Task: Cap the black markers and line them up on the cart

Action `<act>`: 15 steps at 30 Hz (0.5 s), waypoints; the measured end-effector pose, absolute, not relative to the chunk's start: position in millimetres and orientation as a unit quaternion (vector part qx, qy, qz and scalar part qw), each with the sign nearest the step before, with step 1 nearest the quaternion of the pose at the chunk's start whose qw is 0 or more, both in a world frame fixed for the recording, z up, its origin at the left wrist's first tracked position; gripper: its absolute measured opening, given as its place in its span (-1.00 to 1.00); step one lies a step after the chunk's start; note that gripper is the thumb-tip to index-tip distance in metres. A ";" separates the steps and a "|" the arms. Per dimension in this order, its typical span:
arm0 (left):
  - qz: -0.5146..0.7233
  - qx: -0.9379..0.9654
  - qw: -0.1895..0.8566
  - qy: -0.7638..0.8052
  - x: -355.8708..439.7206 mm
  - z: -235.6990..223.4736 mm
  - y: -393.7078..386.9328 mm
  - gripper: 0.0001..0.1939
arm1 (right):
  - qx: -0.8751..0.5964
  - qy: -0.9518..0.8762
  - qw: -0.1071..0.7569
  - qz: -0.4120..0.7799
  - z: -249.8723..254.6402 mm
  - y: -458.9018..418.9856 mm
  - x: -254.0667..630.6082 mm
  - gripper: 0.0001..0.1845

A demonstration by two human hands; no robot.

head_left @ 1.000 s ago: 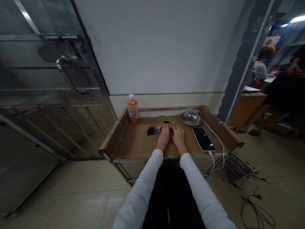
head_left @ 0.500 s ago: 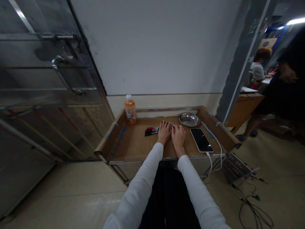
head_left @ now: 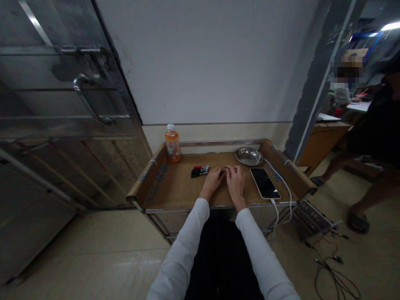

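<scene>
My left hand and my right hand are close together over the cardboard-lined cart top. Their fingers are bent and closed around a dark pen, mostly hidden by the fingertips that meet on it. Just left of my left hand lies a small row of pens, several black and one red, side by side and apart from the hand.
An orange drink bottle stands at the back left. A shallow metal dish and a phone with a white cable are on the right. Raised cardboard sides edge the cart. A person stands at far right.
The single black pen that lay behind my hands has left its spot. My left hand reached forward over it, then drew back, and the pen is now between both hands.
</scene>
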State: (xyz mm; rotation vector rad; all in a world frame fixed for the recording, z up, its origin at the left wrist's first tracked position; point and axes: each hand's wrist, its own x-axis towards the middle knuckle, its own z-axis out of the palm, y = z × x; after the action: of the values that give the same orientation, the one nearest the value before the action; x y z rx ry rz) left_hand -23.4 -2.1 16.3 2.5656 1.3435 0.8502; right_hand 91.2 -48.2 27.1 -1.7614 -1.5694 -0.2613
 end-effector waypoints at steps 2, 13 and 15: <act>0.310 0.821 0.053 0.476 -29.0 16.8 -7.8 -0.80 | -0.691 -0.607 0.378 -0.104 27.2 -48.4 91.3 -0.66; 0.360 0.797 0.021 0.484 -38.0 23.4 -26.6 -0.82 | -0.647 -0.658 0.378 -0.078 24.1 -45.4 90.7 -0.65; 0.371 0.788 0.031 0.491 -38.9 23.4 -27.2 -0.82 | -0.602 -0.698 0.384 -0.052 25.5 -46.7 90.0 -0.60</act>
State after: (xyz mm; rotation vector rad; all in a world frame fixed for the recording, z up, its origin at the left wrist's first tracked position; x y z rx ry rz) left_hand -38.9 -27.2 23.4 2.4275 1.5119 1.1427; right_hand 90.0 -46.7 25.5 -1.5340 -1.7802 -0.1326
